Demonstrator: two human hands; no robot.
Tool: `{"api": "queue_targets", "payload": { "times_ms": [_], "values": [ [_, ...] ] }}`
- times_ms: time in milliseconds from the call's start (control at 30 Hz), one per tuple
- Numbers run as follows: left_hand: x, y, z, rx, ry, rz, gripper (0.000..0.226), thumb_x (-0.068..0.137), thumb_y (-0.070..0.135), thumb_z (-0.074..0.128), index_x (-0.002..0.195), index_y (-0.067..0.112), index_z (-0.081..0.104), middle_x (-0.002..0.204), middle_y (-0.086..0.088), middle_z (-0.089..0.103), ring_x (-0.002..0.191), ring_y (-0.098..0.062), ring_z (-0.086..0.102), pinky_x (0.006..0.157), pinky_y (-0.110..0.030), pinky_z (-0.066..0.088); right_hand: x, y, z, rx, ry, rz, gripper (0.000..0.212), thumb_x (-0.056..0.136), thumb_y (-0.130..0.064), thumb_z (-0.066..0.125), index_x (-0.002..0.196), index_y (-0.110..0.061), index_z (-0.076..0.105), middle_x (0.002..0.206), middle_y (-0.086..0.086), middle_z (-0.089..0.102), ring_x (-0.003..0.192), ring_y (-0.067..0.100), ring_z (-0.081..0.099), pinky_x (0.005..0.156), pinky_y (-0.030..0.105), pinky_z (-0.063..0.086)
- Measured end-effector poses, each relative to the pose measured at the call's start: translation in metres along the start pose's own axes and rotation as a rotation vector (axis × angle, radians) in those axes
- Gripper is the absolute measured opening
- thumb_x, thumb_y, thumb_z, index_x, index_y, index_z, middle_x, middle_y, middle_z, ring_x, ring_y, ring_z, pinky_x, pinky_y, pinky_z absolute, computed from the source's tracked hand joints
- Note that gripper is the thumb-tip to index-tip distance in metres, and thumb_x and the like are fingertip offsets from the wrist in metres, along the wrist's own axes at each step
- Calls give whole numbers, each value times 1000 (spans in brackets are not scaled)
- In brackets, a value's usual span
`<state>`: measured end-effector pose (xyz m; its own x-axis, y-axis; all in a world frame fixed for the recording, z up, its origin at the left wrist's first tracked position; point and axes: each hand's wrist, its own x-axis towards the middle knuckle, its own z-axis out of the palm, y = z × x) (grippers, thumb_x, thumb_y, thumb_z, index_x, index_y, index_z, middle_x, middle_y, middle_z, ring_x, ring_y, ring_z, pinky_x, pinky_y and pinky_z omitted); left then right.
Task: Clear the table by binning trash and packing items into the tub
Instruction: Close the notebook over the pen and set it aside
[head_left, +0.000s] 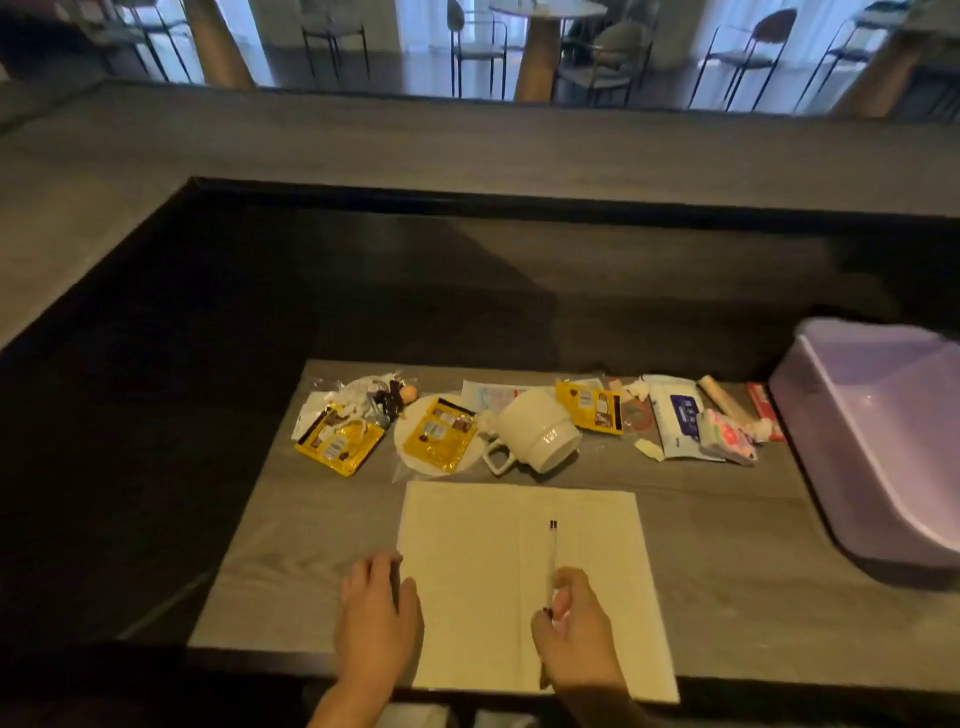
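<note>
So from where I'm standing the left hand (376, 618) is flat and loose on the counter (727, 545), fingertips resting on the left edge of the open notebook (524, 587), gripping nothing; the right hand (574, 631) is pinched around a white pen (551, 553) lying up the middle of the page; my guess is the step in hand is getting the pen and notebook off to the tub; if it were me I'd lift the pen straight up so it doesn't roll, shut the notebook with the left hand, then carry both over together rather than making two trips. Working left to right along the back row: a crumpled clear wrapper with bits of food (371, 397), a yellow sachet (340, 441), a white plate (431, 441) with another yellow sachet lying on it, a white mug (537, 434) tipped on its side just beside the plate, so mind that handle when reaching past; then a third yellow sachet (589, 405), a wet-wipes pack (675, 421), a small pink packet (727, 436) leaning on it, and some sticks and scraps I can't make out; the lilac tub (883, 441) sits at the far right end, looks empty, well apart from the notebook. No bin in sight from here. The counter's grey, wood-grain, dimly lit; behind it a dark recess and a ledge, then café chairs and a round table (545, 10) by bright windows.
</note>
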<state>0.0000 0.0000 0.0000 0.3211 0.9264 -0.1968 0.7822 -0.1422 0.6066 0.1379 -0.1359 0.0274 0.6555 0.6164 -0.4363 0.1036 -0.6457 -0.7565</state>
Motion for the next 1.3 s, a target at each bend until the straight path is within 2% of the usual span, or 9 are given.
{"api": "queue_targets", "payload": {
  "times_ms": [133,367,533,733,833,900,1000,1133,1300],
  "values": [
    [-1,1,-1,77,-1,20,31,90,22,51,119,11,53,120,-12,52,115,-30,44,91,-37,38,0,-6,-3,-70,-64,-23,40,86,-4,57,119,-15,39,78,-11,47,69,0,48,49,1,39],
    [3,17,-6,139,-55,7,37,90,26,51,124,11,47,130,-13,47,120,-33,41,89,-38,39,8,-9,7,-201,-149,-17,59,86,-14,59,135,-20,28,77,-6,57,64,5,55,51,12,36],
    [8,24,-4,120,-87,-32,37,89,21,52,123,8,46,130,-14,45,121,-35,40,91,-41,41,9,-12,10,-503,-105,-107,42,90,-23,55,127,-21,36,95,-1,62,72,12,55,51,18,36],
    [22,17,-5,-20,-82,-42,29,82,15,59,109,5,51,114,-17,53,95,-23,47,75,-32,39,10,-9,2,-268,-156,-125,42,93,-27,51,132,-16,41,114,5,63,87,11,55,67,18,44],
    [28,16,-11,-158,-100,-112,22,83,17,62,101,12,51,108,-12,57,88,-18,50,71,-29,38,13,-6,-5,-203,-129,-115,35,95,-17,47,130,-16,47,97,2,67,74,11,60,70,23,50],
    [29,21,-20,-349,-156,-246,22,86,20,60,105,10,54,97,-6,59,84,-19,54,69,-33,44,13,-3,-8,-192,-116,-107,34,92,-16,52,126,-16,48,78,-7,58,67,6,55,63,17,45],
    [28,30,-34,-682,-337,-382,25,93,26,50,105,6,60,84,-7,63,77,-20,59,68,-35,50,15,-2,-14,-136,-74,-85,36,89,-22,58,123,-19,46,78,-5,56,76,9,56,72,24,45],
    [18,47,-49,-962,-598,-262,25,95,18,44,101,3,63,80,-8,66,65,-14,64,60,-24,55,21,10,-33,33,91,-23,28,91,-27,53,118,-18,52,98,3,61,87,17,59,81,34,52],
    [-1,78,-43,-871,-751,-40,24,87,9,54,108,12,65,99,-4,73,91,-16,67,82,-27,54,28,39,-61,-56,338,55,26,93,-19,50,117,-11,53,122,7,50,101,18,52,82,30,46]
  ]
}}
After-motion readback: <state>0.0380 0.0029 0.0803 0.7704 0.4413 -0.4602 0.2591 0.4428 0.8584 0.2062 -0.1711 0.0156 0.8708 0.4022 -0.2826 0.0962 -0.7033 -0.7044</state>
